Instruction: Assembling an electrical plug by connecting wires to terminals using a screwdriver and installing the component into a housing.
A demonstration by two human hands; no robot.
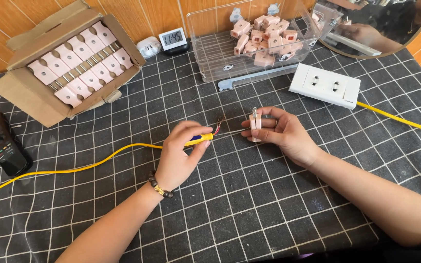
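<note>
Between both hands — bare wire tips (220, 122) | left hand (179, 155) clamps yellow cable (98, 162) | right hand (283, 134) clamps pink plug (255, 125)

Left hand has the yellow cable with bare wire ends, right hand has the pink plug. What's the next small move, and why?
Probably bring the left hand a little to the right, so the bare wire ends meet the pink plug. The wires already point at it across a small gap, and the right hand holds the plug upright, prongs up. Which opening takes them cannot be seen.
</note>
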